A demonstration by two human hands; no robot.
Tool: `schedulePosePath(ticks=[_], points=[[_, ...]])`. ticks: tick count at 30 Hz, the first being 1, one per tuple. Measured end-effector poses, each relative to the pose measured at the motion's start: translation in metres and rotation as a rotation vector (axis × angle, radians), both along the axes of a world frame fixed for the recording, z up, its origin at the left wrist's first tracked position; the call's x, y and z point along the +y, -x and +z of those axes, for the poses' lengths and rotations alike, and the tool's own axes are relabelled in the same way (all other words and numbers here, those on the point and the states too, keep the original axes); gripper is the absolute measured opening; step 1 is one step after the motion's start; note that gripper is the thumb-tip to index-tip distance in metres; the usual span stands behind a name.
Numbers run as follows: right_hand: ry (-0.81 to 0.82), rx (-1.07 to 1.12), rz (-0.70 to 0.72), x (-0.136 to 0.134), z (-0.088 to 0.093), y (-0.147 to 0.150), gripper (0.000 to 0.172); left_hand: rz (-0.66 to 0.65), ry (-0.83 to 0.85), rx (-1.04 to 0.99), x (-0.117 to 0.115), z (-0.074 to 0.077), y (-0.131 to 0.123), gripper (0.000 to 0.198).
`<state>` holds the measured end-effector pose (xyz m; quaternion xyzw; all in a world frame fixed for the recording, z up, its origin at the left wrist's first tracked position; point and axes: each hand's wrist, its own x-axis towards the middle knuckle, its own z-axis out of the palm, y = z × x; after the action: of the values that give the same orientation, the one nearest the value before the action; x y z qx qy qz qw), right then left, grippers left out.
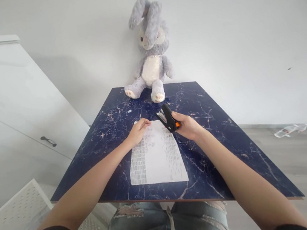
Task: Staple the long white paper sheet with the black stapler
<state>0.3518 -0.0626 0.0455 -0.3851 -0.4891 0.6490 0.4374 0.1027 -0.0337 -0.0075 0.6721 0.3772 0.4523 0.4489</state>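
My right hand (pixel 188 126) is closed around a black hole punch (pixel 168 118) with a silvery face and an orange part. It holds the punch tilted, over the upper right corner of a printed sheet of paper (pixel 160 159). At the sheet's upper left corner, my left hand (pixel 139 131) grips the paper with its fingers bent over the top edge. The sheet lies lengthwise before me, with blocks of print along both sides and a mostly white middle. Whether it is one sheet or a stack, I cannot tell.
A dark blue marbled table (pixel 210 152) carries the paper. At its far edge a grey plush rabbit (pixel 151 69) sits against the wall. A small white scrap (pixel 129 111) lies left of it. White cabinet (pixel 4 94) stands left; clear plastic packaging (pixel 287 131) lies on the floor right.
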Motion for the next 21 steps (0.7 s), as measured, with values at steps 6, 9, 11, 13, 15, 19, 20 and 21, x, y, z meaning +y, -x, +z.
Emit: schedulePosePath(ticks=[6, 9, 11, 13, 15, 19, 20, 21], points=[[0.101, 0.125, 0.17, -0.01, 0.004, 0.005, 0.051, 0.109, 0.069, -0.182, 0.006, -0.007, 0.006, 0.019], [0.144, 0.091, 0.322, -0.011, 0.006, 0.0, 0.059, 0.148, 0.128, -0.286, 0.009, -0.01, 0.007, 0.023], [0.159, 0.085, 0.393, -0.01, 0.004, -0.004, 0.063, 0.171, 0.137, -0.325, 0.01, -0.01, 0.007, 0.024], [0.161, 0.087, 0.449, -0.008, 0.0, -0.005, 0.066, 0.2, 0.126, -0.358, 0.009, -0.01, 0.006, 0.023], [0.164, 0.08, 0.507, -0.006, -0.005, -0.006, 0.067, 0.236, 0.122, -0.397, 0.009, -0.009, 0.005, 0.023], [0.169, 0.036, 0.555, -0.005, -0.009, -0.006, 0.072, 0.282, 0.167, -0.484, 0.011, -0.011, 0.005, 0.023], [0.173, 0.029, 0.554, -0.006, -0.009, -0.006, 0.074, 0.281, 0.181, -0.497, 0.011, -0.01, 0.006, 0.024], [0.179, 0.024, 0.551, -0.006, -0.008, -0.005, 0.075, 0.278, 0.196, -0.503, 0.011, -0.01, 0.006, 0.026]])
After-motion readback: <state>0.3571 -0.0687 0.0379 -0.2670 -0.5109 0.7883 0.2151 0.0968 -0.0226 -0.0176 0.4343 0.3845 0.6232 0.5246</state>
